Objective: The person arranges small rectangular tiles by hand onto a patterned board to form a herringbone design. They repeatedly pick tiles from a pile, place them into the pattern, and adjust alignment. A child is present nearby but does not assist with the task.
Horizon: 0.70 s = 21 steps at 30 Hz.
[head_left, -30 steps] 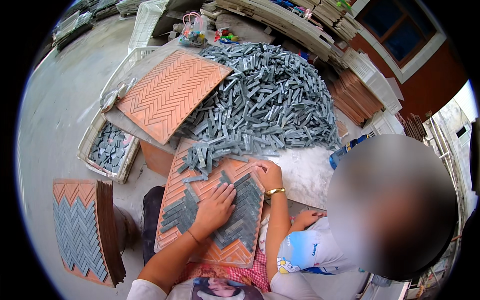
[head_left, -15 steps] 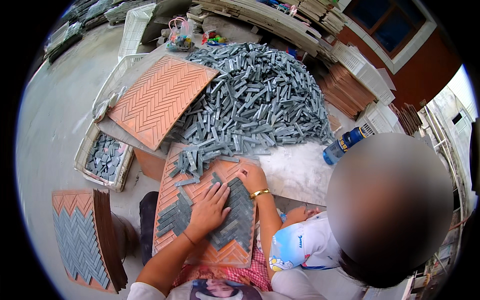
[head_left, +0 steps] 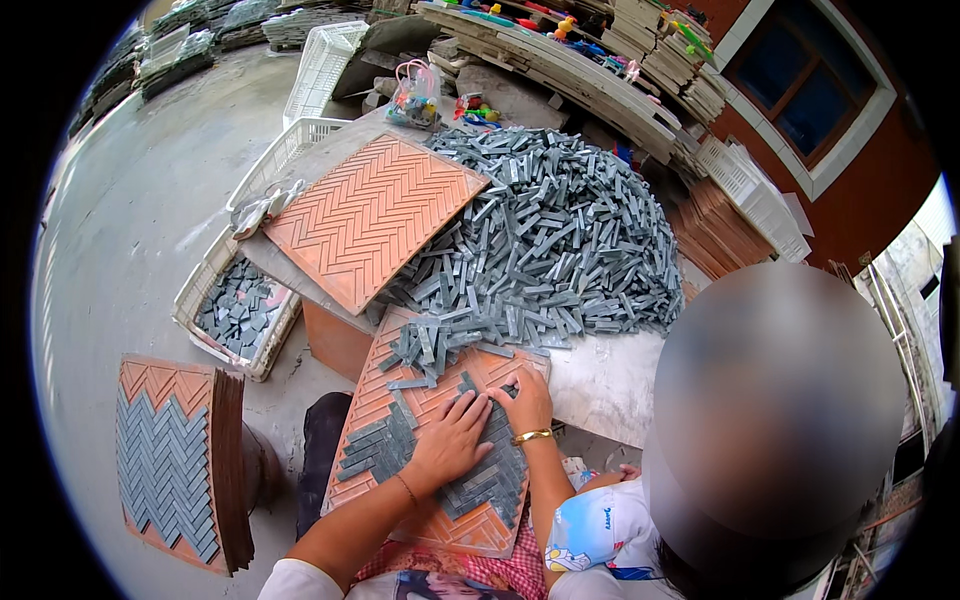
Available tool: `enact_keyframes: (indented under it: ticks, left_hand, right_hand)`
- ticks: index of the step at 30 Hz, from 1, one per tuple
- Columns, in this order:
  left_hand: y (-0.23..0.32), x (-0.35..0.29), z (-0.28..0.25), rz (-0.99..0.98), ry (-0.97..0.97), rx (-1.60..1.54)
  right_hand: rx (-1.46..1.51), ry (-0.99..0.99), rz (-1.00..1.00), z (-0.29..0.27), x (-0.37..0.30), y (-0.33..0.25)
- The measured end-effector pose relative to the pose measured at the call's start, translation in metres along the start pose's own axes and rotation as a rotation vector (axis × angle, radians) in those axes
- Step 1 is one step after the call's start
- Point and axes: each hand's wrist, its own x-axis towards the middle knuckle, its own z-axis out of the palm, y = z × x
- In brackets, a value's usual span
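Note:
An orange grooved template board [head_left: 497, 537] lies tilted in front of me, partly filled with grey stone strips [head_left: 372, 447] in a herringbone pattern. Across the laid strips my left hand [head_left: 452, 442] rests flat, fingers stretched and slightly spread. Close to its fingertips, at the far right part of the pattern, my right hand [head_left: 527, 402] pinches with thumb and forefinger at a dark grey strip, mostly covered by the fingers. Loose strips [head_left: 428, 345] lie on the board's far left part, spilling from a large heap of strips [head_left: 560, 220].
A second grooved board [head_left: 375, 215] lies left of the heap. A stack of boards [head_left: 230, 480] stands at left, its top one tiled. Behind it is a crate [head_left: 275, 345] of grey chips. A person [head_left: 600, 525] sits close at my right. A toy bag [head_left: 414, 95] stands far back.
The whole view has shifted, so things appear lower and further right. My right hand has come a little closer to my left hand on the board; the left still lies on the strips.

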Motion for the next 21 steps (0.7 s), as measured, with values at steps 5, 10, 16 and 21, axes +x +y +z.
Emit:
enact_keyframes:
  ticks: [5, 10, 16, 21]
  left_hand:
    - [0.003, 0.001, -0.001, -0.015, 0.012, -0.053]
    - [-0.009, -0.004, -0.013, 0.002, 0.031, -0.253]
    - [-0.035, -0.061, -0.072, -0.182, 0.161, -0.195]
    - [-0.048, -0.103, -0.081, -0.345, 0.218, -0.256]
  right_hand:
    - [0.049, 0.039, -0.043, -0.006, 0.001, -0.005]
    - [0.633, 0.020, 0.235, -0.028, -0.007, -0.019]
    - [1.602, 0.026, 0.520, -0.066, -0.041, -0.037]
    - [1.210, -0.013, 0.452, -0.043, -0.028, -0.056]
